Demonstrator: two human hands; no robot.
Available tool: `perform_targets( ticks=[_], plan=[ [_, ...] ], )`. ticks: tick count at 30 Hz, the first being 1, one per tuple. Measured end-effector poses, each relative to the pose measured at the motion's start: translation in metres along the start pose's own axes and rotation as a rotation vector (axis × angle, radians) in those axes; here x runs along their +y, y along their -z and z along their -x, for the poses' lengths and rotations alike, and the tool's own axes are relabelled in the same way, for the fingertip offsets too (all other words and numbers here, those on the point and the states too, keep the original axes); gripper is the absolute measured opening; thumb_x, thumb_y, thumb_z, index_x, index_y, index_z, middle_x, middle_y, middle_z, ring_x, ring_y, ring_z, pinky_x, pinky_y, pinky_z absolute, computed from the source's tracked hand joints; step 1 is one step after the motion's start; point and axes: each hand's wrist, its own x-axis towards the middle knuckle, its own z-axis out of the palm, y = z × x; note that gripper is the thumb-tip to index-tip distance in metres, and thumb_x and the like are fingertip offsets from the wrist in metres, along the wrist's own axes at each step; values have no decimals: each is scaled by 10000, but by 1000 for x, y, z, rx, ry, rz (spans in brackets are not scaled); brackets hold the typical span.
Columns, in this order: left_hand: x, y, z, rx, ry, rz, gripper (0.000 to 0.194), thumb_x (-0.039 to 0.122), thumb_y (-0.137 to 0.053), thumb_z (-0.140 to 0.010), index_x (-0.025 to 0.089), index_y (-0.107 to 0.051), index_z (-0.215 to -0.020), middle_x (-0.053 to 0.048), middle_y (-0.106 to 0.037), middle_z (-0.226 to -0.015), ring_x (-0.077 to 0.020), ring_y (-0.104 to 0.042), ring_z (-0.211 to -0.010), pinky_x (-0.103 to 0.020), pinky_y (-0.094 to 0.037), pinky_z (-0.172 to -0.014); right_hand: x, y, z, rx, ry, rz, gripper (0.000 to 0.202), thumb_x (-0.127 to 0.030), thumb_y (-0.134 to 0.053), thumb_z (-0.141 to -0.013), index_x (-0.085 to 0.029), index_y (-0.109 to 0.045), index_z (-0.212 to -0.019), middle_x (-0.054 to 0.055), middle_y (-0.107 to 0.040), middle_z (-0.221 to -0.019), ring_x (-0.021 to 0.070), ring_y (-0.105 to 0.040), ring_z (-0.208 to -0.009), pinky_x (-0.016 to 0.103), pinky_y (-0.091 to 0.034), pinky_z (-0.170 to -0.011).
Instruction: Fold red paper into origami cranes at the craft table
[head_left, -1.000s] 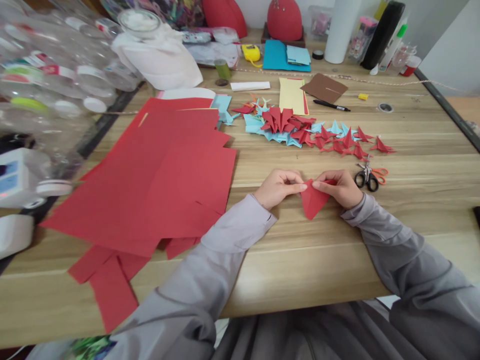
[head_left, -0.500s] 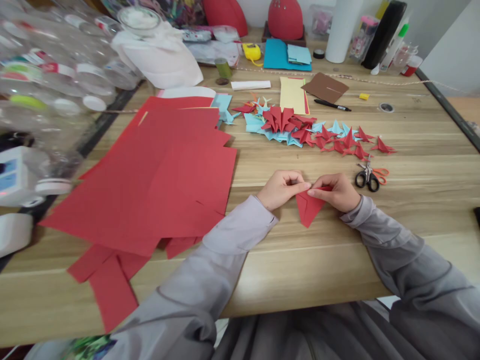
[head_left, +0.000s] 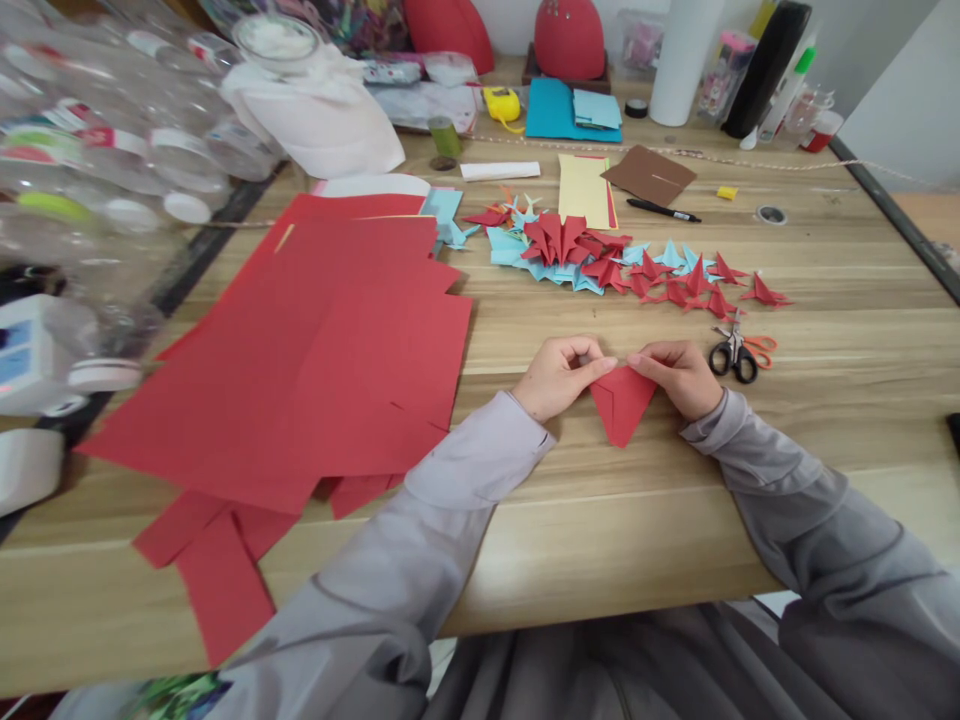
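Between my two hands is a small folded piece of red paper (head_left: 622, 405), its point facing me and crease lines showing on it. My left hand (head_left: 564, 374) pinches its upper left edge between thumb and fingers. At the upper right corner, my right hand (head_left: 681, 376) grips it the same way, thumb on top. The thumbs sit a little apart along the far edge. Scissors with black handles (head_left: 733, 358) lie just right of my right hand, overlapping an orange-handled pair (head_left: 760, 346). Beyond my hands lie several folded red paper cranes (head_left: 697, 280).
Large red paper sheets (head_left: 322, 350) cover the table's left side, with red strips (head_left: 225, 600) under them. Light blue folded papers (head_left: 517, 250) lie among the cranes. Behind are a black pen (head_left: 664, 210), brown paper (head_left: 649, 178) and a yellow tape measure (head_left: 501, 104). Plastic bottles (head_left: 112, 140) crowd the far left.
My right thumb has shifted right and slightly away from me, off the middle of the red paper toward its corner. More of the paper's face shows, and its point has swung slightly right.
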Motion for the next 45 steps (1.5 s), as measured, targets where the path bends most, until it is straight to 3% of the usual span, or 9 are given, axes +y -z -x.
perform_targets(
  ticks=[6,10,18,25,30,35,39,42,45],
  plan=[
    [0,0,0,-60,-41,-16,212,313,-636,-710,136,-595,-603,16,-500,-616,-87,-434,-583,-234,-330,-561,-1,-1,0,-5,6,12,372,-485,-785,-573,-131,-677,-617,12,-620,-567,94,-473,-518,232,-386,-500],
    [2,1,0,-75,-39,-16,193,274,-642,-696,131,-599,-574,21,-494,-596,-78,-422,-562,-231,-321,-546,0,-2,-1,63,-7,-10,373,-463,-822,-515,-139,-643,-564,-5,-595,-528,83,-452,-497,222,-365,-477],
    [1,1,0,1,-2,33,223,318,-679,-696,134,-607,-594,24,-506,-598,-63,-455,-516,-215,-370,-501,3,-4,-3,157,-23,-171,443,-535,-734,-633,-160,-544,-490,-45,-471,-441,54,-358,-417,208,-278,-402],
    [3,-2,2,-21,82,108,256,354,-741,-661,127,-624,-661,14,-572,-614,-53,-506,-453,-188,-412,-434,5,-4,-6,297,-63,-409,474,-558,-779,-564,-183,-496,-495,-55,-440,-431,56,-354,-377,209,-288,-358],
    [-1,-2,-1,141,135,250,306,380,-746,-664,130,-571,-662,2,-611,-532,-84,-558,-447,-204,-460,-445,2,-5,-6,180,-26,-370,420,-567,-765,-581,-188,-638,-709,9,-652,-662,144,-597,-608,281,-510,-578],
    [-4,-2,-3,179,138,403,375,393,-814,-560,120,-575,-659,-3,-655,-633,-109,-635,-568,-244,-550,-557,1,-7,-4,32,49,-202,391,-455,-801,-580,-171,-705,-830,43,-724,-840,184,-644,-805,338,-529,-771],
    [-3,-2,-1,151,127,380,344,368,-816,-566,111,-604,-651,-7,-661,-636,-121,-652,-591,-258,-565,-592,3,-6,-2,65,24,-188,337,-416,-798,-588,-163,-715,-795,28,-719,-776,143,-615,-660,289,-520,-631],
    [1,0,1,72,141,269,314,351,-801,-599,103,-613,-638,-36,-676,-620,-127,-650,-567,-247,-551,-569,5,-4,-2,155,-1,-203,315,-392,-808,-571,-149,-688,-733,-9,-655,-608,92,-521,-483,237,-437,-469],
    [4,1,2,-6,174,169,278,334,-778,-640,91,-651,-688,-59,-690,-628,-121,-643,-552,-236,-542,-566,6,-3,-3,211,-14,-216,331,-402,-807,-566,-146,-661,-717,-24,-612,-547,83,-491,-434,227,-401,-425]
  ],
)
